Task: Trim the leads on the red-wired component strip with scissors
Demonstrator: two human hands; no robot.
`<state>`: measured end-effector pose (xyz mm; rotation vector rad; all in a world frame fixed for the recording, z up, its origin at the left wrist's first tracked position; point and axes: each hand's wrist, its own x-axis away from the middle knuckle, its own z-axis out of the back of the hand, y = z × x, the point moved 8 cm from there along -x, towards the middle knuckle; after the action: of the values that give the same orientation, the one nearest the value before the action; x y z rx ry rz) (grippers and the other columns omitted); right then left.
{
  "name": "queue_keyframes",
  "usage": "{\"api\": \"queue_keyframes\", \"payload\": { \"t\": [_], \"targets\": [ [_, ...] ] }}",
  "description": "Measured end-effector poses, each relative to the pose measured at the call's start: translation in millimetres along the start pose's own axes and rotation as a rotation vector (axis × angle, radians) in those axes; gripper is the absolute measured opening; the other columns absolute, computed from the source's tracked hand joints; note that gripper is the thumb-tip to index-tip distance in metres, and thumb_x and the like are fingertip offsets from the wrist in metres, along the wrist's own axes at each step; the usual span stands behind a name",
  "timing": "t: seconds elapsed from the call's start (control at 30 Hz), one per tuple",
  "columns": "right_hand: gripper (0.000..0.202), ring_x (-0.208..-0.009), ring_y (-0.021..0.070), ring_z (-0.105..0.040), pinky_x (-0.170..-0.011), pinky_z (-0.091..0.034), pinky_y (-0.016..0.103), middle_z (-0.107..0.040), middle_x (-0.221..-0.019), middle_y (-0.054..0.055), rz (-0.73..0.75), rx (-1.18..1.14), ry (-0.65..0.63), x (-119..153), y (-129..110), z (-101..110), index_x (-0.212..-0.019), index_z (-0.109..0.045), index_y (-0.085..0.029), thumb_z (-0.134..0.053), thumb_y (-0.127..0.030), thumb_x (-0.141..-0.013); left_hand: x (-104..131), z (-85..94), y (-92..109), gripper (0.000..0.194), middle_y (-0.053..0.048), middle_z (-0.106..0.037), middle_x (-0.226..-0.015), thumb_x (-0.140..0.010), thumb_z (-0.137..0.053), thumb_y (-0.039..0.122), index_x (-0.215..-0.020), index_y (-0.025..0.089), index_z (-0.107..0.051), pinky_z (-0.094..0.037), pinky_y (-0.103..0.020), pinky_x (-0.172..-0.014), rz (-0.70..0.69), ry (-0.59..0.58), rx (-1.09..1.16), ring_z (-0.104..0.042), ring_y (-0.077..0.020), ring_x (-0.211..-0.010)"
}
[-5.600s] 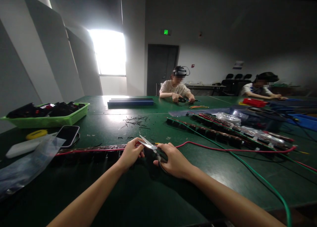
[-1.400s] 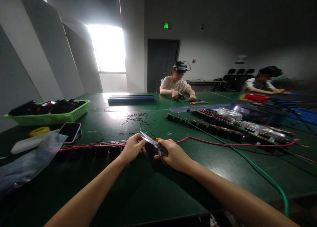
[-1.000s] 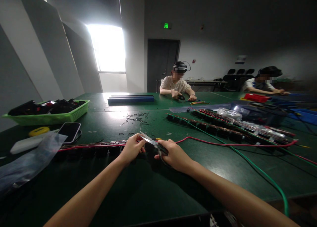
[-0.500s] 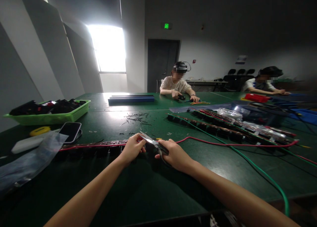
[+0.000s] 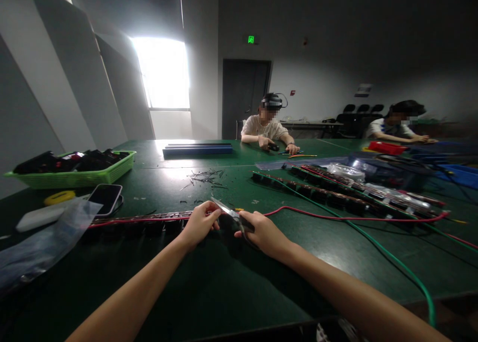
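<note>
My right hand (image 5: 263, 231) is closed around the dark handles of a pair of scissors (image 5: 228, 211), whose silvery blades point up and left. Beside the blades, my left hand (image 5: 201, 223) pinches with thumb and forefinger at the end of a long black strip of parts (image 5: 149, 225) with red wire along it. Whatever lies between those fingertips is too small to make out. A red wire (image 5: 317, 214) runs from near my right hand toward the right side of the table.
On the left are a green basket (image 5: 115, 170) of black parts, a phone (image 5: 105, 199), a yellow roll (image 5: 59, 198) and a plastic bag (image 5: 48, 242). Thin black offcuts (image 5: 205, 177) lie ahead. More wired strips (image 5: 317, 192) and a green wire (image 5: 392, 257) are right. Two people sit across.
My hands and the scissors stay almost in place, with only a very slight shift at the blades. Across the table, a person's hand has moved a little over the coloured wires.
</note>
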<state>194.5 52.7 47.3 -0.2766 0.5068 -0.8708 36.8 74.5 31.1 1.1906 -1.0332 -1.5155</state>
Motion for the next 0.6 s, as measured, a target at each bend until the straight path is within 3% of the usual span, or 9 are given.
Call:
{"api": "queue_keyframes", "payload": {
  "t": [0.17,0.6],
  "targets": [
    [0.040,-0.086,0.0205,-0.056,-0.075,-0.042,0.028,-0.064,-0.098,0.007,-0.008,-0.027,-0.006,-0.1,1.6,-1.8,-0.113,-0.059,-0.020,-0.068,-0.038,-0.078,-0.5,-0.7,-0.8,0.022,0.001,-0.060,-0.068,-0.079,-0.057,0.035,-0.085,0.013,-0.059,-0.039,-0.018,-0.043,0.000,-0.010,0.000,-0.056,-0.0083,-0.048],
    [0.040,-0.086,0.0201,-0.055,-0.075,-0.040,0.028,-0.061,-0.094,0.007,-0.060,0.005,0.001,-1.0,9.7,-4.0,-0.113,-0.059,-0.018,-0.067,-0.037,-0.079,-1.1,-0.3,-1.8,0.024,0.003,-0.057,-0.059,-0.080,-0.057,0.036,-0.084,0.013,-0.059,-0.040,-0.017,-0.044,0.001,-0.004,-0.025,-0.056,-0.0085,-0.048]
  ]
}}
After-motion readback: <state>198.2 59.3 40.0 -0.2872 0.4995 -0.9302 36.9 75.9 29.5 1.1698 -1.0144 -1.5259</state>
